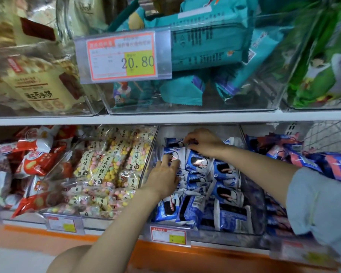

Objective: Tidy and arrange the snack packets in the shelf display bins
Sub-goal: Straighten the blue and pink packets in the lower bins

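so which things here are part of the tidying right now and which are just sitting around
In hand: left hand, resting on the blue and white packets; right hand, pinching one; their clear bin.
Not handled: pastel ball packets, red packets, teal packets, 20.80 price tag.

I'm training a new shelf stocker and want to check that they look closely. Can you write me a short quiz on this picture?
1. True or false: the left hand and the right hand both reach into the bin of blue-and-white packets.
2. The price tag reading 20.80 hangs on an upper bin whose packets are: A red, B teal, C green.
3. On which shelf, upper or lower, do the clear bags of pastel balls lie?
Key: 1 true; 2 B; 3 lower.
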The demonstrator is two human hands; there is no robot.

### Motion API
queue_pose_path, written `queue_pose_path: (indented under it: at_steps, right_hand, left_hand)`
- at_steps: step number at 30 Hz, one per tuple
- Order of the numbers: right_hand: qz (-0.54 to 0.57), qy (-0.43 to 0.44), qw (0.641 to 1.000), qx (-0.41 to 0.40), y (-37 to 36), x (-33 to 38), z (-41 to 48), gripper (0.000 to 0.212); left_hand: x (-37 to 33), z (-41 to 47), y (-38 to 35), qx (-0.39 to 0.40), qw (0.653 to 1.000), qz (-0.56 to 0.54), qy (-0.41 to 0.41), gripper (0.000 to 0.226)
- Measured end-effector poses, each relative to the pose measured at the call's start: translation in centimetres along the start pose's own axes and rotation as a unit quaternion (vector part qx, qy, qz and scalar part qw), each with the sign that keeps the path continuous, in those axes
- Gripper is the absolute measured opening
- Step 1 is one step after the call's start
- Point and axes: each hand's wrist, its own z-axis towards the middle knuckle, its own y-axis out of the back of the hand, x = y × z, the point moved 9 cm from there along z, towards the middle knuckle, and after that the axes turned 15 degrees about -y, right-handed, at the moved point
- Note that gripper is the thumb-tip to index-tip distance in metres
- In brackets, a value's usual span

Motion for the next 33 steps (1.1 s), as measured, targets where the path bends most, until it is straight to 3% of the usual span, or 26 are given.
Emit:
queue_pose_path:
  at_steps: [6, 15, 21, 30, 33]
  right_hand:
    - [-0.025, -0.003, 1.000, -0.003, -0.6, 0.3, 0.9, 0.022]
    - [-0.074, -0.006, 0.997, -0.010, -1.4, 0.9, 2.1, 0.019]
    - [0.021, -0.024, 0.998, -0.050, -0.1, -0.4, 2.0, 0.012]
    - [0.092, -0.023, 0.995, -0.015, 1.5, -0.8, 0.5, 0.006]
    - [0.032, -0.027, 0.998, 0.047, 1.7, -1.4, -1.1, 0.013]
  left_hand:
    - [0.3, 0.0, -1.2, 0.018, 1.000, -0.010, 0.010, 0.070]
    - [0.5, 0.5, -1.2, 0.017, 1.000, -0.004, 0.016, 0.067]
    - [0.6, 0.6, -1.2, 0.007, 1.000, -0.024, 0.017, 0.064]
    - [1.1, 1.1, -1.4, 0.011, 0.999, -0.039, 0.026, 0.068]
    - [0.7, 0.9, -1.3, 0.013, 0.999, -0.018, 0.026, 0.067]
